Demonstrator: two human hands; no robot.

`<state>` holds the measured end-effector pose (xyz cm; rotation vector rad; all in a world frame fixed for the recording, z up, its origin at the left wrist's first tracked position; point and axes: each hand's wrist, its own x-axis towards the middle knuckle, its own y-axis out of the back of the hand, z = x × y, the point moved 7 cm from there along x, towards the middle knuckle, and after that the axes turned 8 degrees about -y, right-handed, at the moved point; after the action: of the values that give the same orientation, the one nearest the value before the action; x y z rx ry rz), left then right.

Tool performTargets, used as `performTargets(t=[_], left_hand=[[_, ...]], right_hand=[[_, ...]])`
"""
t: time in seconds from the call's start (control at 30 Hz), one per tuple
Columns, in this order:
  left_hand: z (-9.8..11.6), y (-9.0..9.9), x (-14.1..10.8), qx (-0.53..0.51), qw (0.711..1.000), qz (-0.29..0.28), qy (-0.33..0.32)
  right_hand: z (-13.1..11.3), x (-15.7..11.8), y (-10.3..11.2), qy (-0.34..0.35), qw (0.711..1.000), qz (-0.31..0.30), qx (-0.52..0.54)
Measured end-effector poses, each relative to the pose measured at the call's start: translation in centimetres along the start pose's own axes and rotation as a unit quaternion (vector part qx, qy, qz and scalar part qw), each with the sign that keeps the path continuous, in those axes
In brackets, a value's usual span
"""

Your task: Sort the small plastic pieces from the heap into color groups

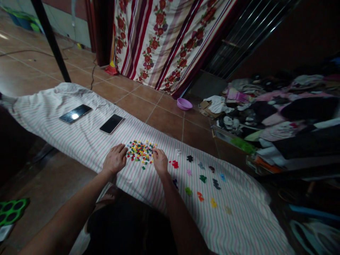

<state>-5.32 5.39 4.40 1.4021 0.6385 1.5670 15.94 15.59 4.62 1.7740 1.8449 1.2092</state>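
A: Where do we stand?

B: I'm on the mixed heap (140, 150) of little coloured pieces now. It lies about mid-length on the striped surface (239, 230), a bit nearer the far edge than the near one. Plenty in it, so by my reckoning much of the sorting is left.

A: And what's done?

B: More than a dozen small clusters, each about one colour, set out between the heap and the right end! There's a red cluster (175, 164) close to the heap, a black cluster (189, 158) towards the far edge, a yellow cluster (213, 202) nearer the near edge.

A: Which way does the heap point?

B: Nowhere, really. It's roughly round, maybe a touch longer left to right, and single pieces are too small for me to read. The clusters' rows run along the surface's length, roughly parallel to its far edge.

A: Grips?

B: My left hand (115, 158) rests beside the heap's left side, grip relaxed, nothing visible in it. My right hand (160, 161) is at the right side, fingertips drawn together; whether that grip has a piece, I can't tell.
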Motion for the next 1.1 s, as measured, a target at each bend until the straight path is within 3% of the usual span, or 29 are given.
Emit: performTargets(t=[0.57,1.1], left_hand=[[-0.1,0.0,-0.1,-0.004,1.000,0.004,-0.003],[0.1,0.2,-0.1,0.025,0.999,0.007,-0.021]], right_hand=[[2.6,-1.3,3.1,-0.039,0.998,0.030,-0.026],[8.5,-3.1,8.1,-0.066,0.995,0.065,-0.032]])
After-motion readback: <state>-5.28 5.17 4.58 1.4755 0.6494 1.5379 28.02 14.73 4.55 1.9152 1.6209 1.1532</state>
